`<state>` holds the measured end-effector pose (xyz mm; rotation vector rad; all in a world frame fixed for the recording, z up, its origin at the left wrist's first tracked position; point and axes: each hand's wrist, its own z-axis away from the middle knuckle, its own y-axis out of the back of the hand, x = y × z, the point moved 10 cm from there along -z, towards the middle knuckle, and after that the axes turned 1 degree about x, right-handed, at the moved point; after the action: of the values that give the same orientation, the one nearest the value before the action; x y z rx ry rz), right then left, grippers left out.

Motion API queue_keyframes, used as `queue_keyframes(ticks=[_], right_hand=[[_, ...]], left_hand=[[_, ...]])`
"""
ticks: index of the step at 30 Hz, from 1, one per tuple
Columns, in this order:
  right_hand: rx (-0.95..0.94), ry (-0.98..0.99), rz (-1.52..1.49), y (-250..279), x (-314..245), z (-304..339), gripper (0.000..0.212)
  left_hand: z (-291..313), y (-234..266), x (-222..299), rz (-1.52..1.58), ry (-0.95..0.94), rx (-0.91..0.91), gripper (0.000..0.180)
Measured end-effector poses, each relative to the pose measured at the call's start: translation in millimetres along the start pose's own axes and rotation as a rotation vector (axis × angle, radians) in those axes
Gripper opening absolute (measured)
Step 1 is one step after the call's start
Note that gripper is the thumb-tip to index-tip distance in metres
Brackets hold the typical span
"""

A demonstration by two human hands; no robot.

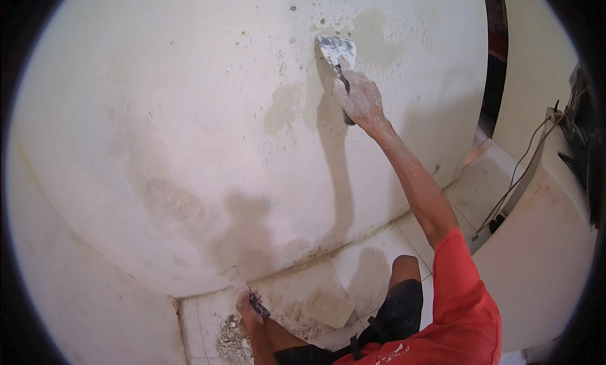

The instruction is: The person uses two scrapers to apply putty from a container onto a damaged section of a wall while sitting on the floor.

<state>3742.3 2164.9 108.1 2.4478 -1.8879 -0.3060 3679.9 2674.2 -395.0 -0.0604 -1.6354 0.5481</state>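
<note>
Facing the pitted wall (189,81) at the frame's upper centre, a broad scraper (339,50) is clasped in the grip of the right hand (361,98), while a second scraper (259,307) is held firmly by the left hand (247,304) at the lower centre-left.

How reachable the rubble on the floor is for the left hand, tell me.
Probably yes: the left hand looks close to the rubble, with no object visible between, though it holds a dark-handled scraper and its height is hard to judge.
</note>
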Motion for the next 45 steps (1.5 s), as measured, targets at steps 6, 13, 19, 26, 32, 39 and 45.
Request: queue_keyframes(ticks=[6,13,19,26,32,39,45], right_hand=[[-0.359,-0.106,0.167,-33,-17,56,0.055],[-0.390,0.022,0.263,-3,3,57,0.060],[-0.277,0.320,0.278,-19,20,9,0.065],[-0.435,0.151,0.316,-34,56,65,0.063],[-0.345,-0.118,-0.041,-4,37,93,0.056],[-0.149,-0.201,-0.153,-29,4,25,0.057],[-0.476,-0.298,-0.042,-47,-34,94,0.055]], left_hand=[[6,4,3,-0.022,0.052,0.055,0.029],[-1,14,4,-0.018,0.008,0.035,0.030],[-1,10,-1,-0.012,0.023,0.031,0.031],[-5,11,-1,-0.049,-0.012,0.030,0.031],[-4,4,0,-0.024,0.081,0.097,0.028],[-8,1,-8,-0.006,0.033,0.024,0.026],[-3,8,-8,-0.008,0.098,0.083,0.026]])
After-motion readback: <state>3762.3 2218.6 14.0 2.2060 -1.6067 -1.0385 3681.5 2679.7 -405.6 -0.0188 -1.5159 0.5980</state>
